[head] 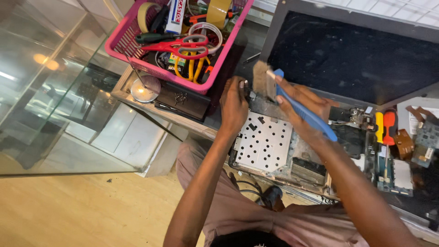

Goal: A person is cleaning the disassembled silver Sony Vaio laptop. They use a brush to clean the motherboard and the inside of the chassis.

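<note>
An opened laptop base lies on the work surface, its perforated metal plate and internals bare. My left hand presses on the base's upper left corner. My right hand grips a brush with a blue handle; its pale bristles rest near the laptop's hinge corner, beside the left hand. The dark laptop screen stands open behind both hands.
A pink basket at the back left holds red scissors, tape rolls, a glue tube and yellow-handled pliers. A dark tray with screws sits below it. Orange and yellow screwdrivers and loose circuit boards lie right. Glass panels stand left.
</note>
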